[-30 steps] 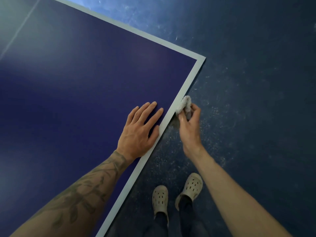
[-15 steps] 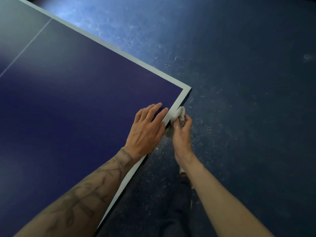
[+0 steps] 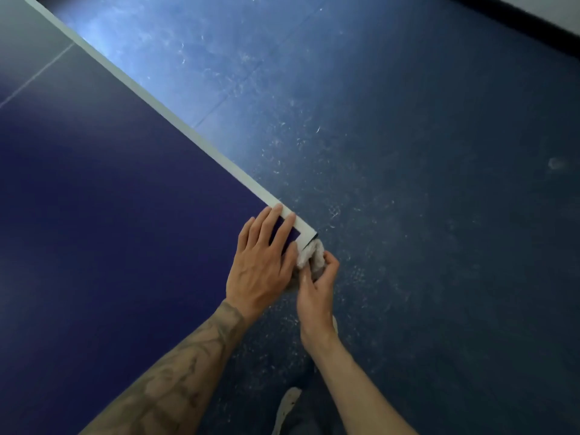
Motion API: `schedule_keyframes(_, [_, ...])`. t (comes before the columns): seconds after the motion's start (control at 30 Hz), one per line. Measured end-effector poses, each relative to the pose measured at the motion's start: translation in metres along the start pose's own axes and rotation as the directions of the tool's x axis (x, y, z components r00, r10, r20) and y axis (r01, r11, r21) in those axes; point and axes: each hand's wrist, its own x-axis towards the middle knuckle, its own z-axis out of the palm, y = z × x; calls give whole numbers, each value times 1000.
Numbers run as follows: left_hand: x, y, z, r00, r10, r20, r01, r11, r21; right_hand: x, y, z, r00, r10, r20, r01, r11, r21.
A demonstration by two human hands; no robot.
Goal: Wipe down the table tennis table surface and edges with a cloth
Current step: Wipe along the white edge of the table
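The dark blue table tennis table point(image 3: 110, 215) fills the left, its white border line running down to the near corner point(image 3: 306, 233). My left hand point(image 3: 263, 265) lies flat on the tabletop just inside that corner, fingers straight and reaching the white line. My right hand point(image 3: 317, 287) grips a small bunched white cloth point(image 3: 310, 255) and holds it against the table's side edge, right below the corner. Part of the cloth is hidden behind my fingers.
A scuffed dark blue floor point(image 3: 408, 183) spreads to the right of the table. A dark skirting strip and pale wall point(image 3: 539, 17) cross the top right. My pale shoe point(image 3: 287, 406) and trouser leg show at the bottom.
Both hands have slid along the table's side edge to the corner. The cloth went from mid-edge to just below the corner, and my view has shifted with them.
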Motion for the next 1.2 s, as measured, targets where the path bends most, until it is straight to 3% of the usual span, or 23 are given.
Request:
schedule_keyframes(0.23, [0,-2,2,1000,-17,13,17,1000,12,28,-11,-14,995,14,-101,-23,996,-85])
schedule_keyframes(0.4, [10,5,-1,993,-111,-36,108,990,-87,56,-31,-25,985,-46,-169,14,982,-188])
schedule_keyframes(0.53, [32,9,-5,962,-258,-94,241,958,-155,86,-52,-24,999,-44,-1,42,950,-311])
schedule_keyframes(0.63, [55,0,-8,907,-396,-142,373,913,-162,118,-72,-15,977,-15,214,103,908,-407])
schedule_keyframes(0.8, [91,-27,-8,713,-676,-188,656,737,-164,155,-93,17,843,144,518,197,813,-547])
schedule_keyframes(1.0, [96,-29,-5,671,-717,-190,703,696,-144,149,-109,-27,700,395,595,80,784,-616])
schedule_keyframes(1.1, [95,-30,-5,658,-728,-190,717,684,-138,151,-110,-22,682,408,607,35,811,-584])
schedule_keyframes(1.2, [95,-31,-5,663,-725,-184,717,686,-121,169,-107,13,656,375,655,84,826,-557])
